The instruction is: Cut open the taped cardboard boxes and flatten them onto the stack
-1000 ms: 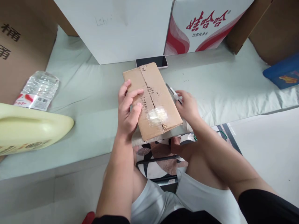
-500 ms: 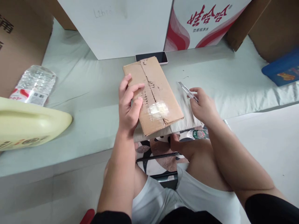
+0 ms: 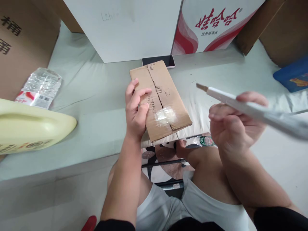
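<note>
A small brown cardboard box (image 3: 173, 99) lies tilted at the front edge of the covered surface. A torn seam runs down its top, with a patch of clear tape (image 3: 165, 115) near the close end. My left hand (image 3: 137, 110) grips its left side, with fingers and thumb bent over the top. To the right of the box, my right hand (image 3: 237, 123) is raised with its fingers closed around a utility knife (image 3: 250, 107). The knife points left toward the box without touching it, and its rear end is blurred.
A phone (image 3: 169, 61) lies behind the box, before large white cartons (image 3: 134, 32). On the left are a clear plastic bottle (image 3: 42, 85) and a pale yellow jug (image 3: 36, 125). A blue package (image 3: 292, 75) sits far right. Another bottle (image 3: 204, 140) lies below the edge.
My right hand has lifted the utility knife up and to the right, away from the box and closer to the camera. My left hand keeps its grip on the box.
</note>
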A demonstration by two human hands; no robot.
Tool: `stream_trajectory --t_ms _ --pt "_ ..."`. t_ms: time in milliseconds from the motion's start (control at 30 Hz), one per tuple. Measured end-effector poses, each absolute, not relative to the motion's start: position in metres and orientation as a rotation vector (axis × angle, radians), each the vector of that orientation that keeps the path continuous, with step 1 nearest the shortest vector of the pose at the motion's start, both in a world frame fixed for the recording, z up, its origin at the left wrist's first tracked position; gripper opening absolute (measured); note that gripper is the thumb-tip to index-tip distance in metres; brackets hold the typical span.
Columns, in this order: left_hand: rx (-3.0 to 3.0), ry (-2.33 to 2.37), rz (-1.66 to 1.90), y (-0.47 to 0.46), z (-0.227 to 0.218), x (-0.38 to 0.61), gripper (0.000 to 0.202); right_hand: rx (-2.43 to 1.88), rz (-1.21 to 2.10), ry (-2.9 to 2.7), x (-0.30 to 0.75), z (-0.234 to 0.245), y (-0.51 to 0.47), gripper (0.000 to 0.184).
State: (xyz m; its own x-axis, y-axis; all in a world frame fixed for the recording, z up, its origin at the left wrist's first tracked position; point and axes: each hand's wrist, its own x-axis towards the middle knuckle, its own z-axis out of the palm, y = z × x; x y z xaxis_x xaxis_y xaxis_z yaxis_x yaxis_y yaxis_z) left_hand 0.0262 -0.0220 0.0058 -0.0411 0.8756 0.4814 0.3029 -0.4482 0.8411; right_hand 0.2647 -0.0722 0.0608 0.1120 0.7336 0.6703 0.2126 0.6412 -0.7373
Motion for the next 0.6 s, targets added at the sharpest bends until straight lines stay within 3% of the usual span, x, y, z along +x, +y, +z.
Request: stream_trajectory --t_ms 67,167,300,400,600 --pt "1.765 1.241 1.539 -0.023 0.005 0.029 0.047 -0.737 0.451 -1.455 0.259 0.062 -0.074 0.007" --pt "1.773 1.227 1.577 -0.024 0.004 0.034 0.050 -0.650 0.498 -1.529 0.253 0.064 -0.080 0.012" --pt "1.763 1.250 1.567 -0.025 0.004 0.037 0.053 -0.743 0.399 -1.596 0.247 0.065 -0.089 0.023" --pt "1.773 1.283 1.528 -0.026 0.006 0.034 0.048 -0.852 0.309 -1.558 0.244 0.065 -0.092 0.009" --pt "1.782 1.287 1.502 -0.027 0.008 0.031 0.042 -0.927 0.429 -1.637 0.250 0.060 -0.098 0.013"
